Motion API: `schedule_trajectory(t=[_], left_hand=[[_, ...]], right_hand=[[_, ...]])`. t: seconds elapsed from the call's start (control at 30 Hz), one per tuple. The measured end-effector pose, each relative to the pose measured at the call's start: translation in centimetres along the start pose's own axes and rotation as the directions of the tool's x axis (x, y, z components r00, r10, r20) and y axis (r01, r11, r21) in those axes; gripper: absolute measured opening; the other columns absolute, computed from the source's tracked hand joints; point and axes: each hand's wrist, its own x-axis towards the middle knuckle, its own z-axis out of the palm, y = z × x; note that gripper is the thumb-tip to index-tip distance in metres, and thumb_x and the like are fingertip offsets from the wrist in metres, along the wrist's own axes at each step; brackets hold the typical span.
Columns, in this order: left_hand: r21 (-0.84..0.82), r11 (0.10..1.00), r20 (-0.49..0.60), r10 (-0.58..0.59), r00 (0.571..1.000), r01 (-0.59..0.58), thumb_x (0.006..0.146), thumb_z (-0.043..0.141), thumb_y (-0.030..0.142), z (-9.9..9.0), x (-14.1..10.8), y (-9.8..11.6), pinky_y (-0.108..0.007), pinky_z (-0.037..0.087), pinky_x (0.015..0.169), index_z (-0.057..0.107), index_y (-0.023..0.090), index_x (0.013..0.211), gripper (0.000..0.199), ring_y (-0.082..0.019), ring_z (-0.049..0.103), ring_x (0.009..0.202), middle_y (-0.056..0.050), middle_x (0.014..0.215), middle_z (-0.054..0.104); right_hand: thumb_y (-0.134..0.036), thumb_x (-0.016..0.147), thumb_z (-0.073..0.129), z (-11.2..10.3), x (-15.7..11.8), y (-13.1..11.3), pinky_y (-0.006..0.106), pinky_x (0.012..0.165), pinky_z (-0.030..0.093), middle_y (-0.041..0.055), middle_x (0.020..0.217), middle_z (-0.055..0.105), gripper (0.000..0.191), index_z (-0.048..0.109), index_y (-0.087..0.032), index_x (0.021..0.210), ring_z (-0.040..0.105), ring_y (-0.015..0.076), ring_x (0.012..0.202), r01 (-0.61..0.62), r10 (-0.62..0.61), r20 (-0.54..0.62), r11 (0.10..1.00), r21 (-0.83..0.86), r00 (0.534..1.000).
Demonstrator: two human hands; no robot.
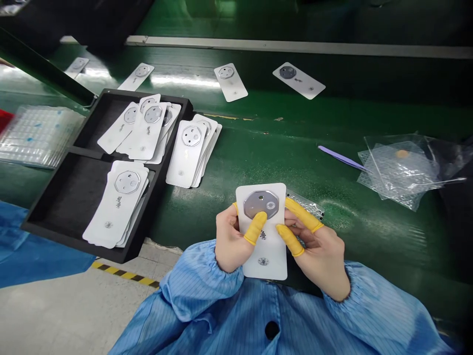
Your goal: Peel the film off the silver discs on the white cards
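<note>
A white phone back cover (264, 261) is held upright before me, its grey octagonal camera plate near the top. My left hand (233, 241) grips it from the left, the yellow-capped thumb pressing on the lower part of the camera plate. On the other side my right hand (318, 251) pinches the right edge, thumb in front and yellow-capped index finger stretched along behind; the other fingertips are partly hidden. Behind the right fingers lies a clear plastic sheet with small black dots (308, 204), partly covered by the hand.
At left, a black two-part tray (55, 197) holds piles of covers; another stack (186, 158) leans beside it. Several covers, including one cover (231, 84), lie along the back. Purple tweezers (340, 158) and clear plastic sheets (399, 172) are at right. Bagged trays (37, 133) stand far left.
</note>
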Motion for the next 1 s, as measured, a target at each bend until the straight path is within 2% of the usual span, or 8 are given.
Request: schedule_trajectory(t=[0.17, 0.3, 0.37, 0.47, 0.53, 0.67, 0.83, 1.0], left_hand=[[-0.031, 0.993, 0.059, -0.114, 0.992, 0.116, 0.074, 0.075, 0.030, -1.0, 0.8, 0.2, -0.022, 0.056, 0.054, 0.066, 0.015, 0.091, 0.024, -0.014, 0.067, 0.061, -0.005, 0.079, 0.072], [0.128, 0.981, -0.130, 0.162, 0.978, -0.145, 0.075, 0.075, 0.025, -4.0, 1.8, 0.8, -0.025, 0.058, 0.064, 0.035, 0.031, 0.140, 0.077, -0.016, 0.070, 0.073, -0.002, 0.097, 0.073], [0.313, 0.917, -0.178, 0.312, 0.933, -0.247, 0.078, 0.072, 0.026, -5.6, 2.3, 0.9, -0.032, 0.056, 0.083, 0.030, 0.030, 0.144, 0.078, -0.021, 0.069, 0.093, -0.004, 0.111, 0.070], [0.512, 0.834, -0.074, 0.281, 0.957, -0.206, 0.084, 0.063, 0.033, -6.7, 3.1, 0.5, -0.039, 0.046, 0.101, 0.061, 0.016, 0.123, 0.042, -0.028, 0.061, 0.113, -0.011, 0.119, 0.067], [0.538, 0.826, 0.073, 0.151, 0.986, -0.166, 0.085, 0.060, 0.037, -6.0, 3.3, -0.2, -0.042, 0.047, 0.100, 0.066, 0.011, 0.116, 0.040, -0.030, 0.062, 0.112, -0.015, 0.117, 0.068], [0.437, 0.888, 0.408, -0.052, 0.911, -0.145, 0.077, 0.067, 0.038, -2.6, 2.5, -1.4, -0.039, 0.057, 0.082, 0.069, 0.007, 0.107, 0.043, -0.030, 0.070, 0.092, -0.016, 0.105, 0.072], [0.402, 0.913, 0.350, -0.083, 0.933, -0.069, 0.080, 0.061, 0.025, -0.6, 1.3, -2.3, -0.035, 0.057, 0.082, 0.074, 0.008, 0.090, 0.023, -0.026, 0.072, 0.088, -0.013, 0.093, 0.076], [0.382, 0.917, 0.376, -0.039, 0.926, -0.117, 0.081, 0.062, 0.026, -0.9, 1.8, -2.4, -0.032, 0.056, 0.082, 0.073, 0.011, 0.098, 0.024, -0.024, 0.071, 0.089, -0.011, 0.099, 0.075]], right_hand=[[-0.021, 0.086, 0.060, -1.6, 1.3, 0.6, 0.036, 0.082, 0.061, 0.0032, 0.109, 0.069, 0.049, 0.049, -0.030, 0.133, 0.069, 0.0179, 0.093, 0.037, -0.027, 0.063, 0.986, -0.163, 0.998], [-0.036, 0.081, 0.066, -4.5, 2.1, 3.3, 0.069, 0.101, 0.034, 0.0161, 0.140, 0.047, 0.042, 0.059, -0.019, 0.120, 0.041, 0.0383, 0.131, 0.133, -0.089, 0.100, 0.702, -0.700, 0.991], [-0.034, 0.085, 0.061, -5.4, 2.1, 4.4, 0.074, 0.100, 0.028, 0.0155, 0.141, 0.046, 0.024, 0.065, -0.019, 0.103, 0.039, 0.0401, 0.132, 0.146, -0.086, 0.118, 0.611, -0.778, 0.989], [-0.026, 0.090, 0.053, -6.1, 2.6, 4.4, 0.057, 0.097, 0.044, 0.0105, 0.122, 0.063, 0.014, 0.065, -0.020, 0.095, 0.059, 0.0275, 0.114, 0.176, -0.067, 0.189, 0.741, -0.648, 0.980], [-0.028, 0.090, 0.054, -6.5, 3.7, 3.3, 0.041, 0.086, 0.055, 0.0069, 0.104, 0.070, 0.015, 0.065, -0.021, 0.096, 0.068, 0.0201, 0.094, 0.111, 0.054, 0.299, 0.854, -0.509, 0.953], [-0.036, 0.086, 0.059, -7.4, 6.4, 1.2, 0.030, 0.073, 0.059, 0.0035, 0.093, 0.072, 0.021, 0.064, -0.020, 0.098, 0.070, 0.0167, 0.080, -0.043, 0.254, 0.499, 0.917, -0.396, 0.829], [-0.026, 0.084, 0.063, -6.3, 6.8, 0.8, 0.047, 0.096, 0.049, 0.0089, 0.112, 0.067, 0.029, 0.060, -0.020, 0.112, 0.063, 0.0231, 0.104, 0.297, -0.076, 0.381, 0.771, -0.563, 0.921], [-0.011, 0.085, 0.057, -4.9, 3.6, 1.4, 0.051, 0.105, 0.041, 0.0094, 0.107, 0.066, 0.025, 0.060, -0.018, 0.108, 0.062, 0.0208, 0.103, 0.584, -0.361, 0.487, 0.669, -0.459, 0.795]])
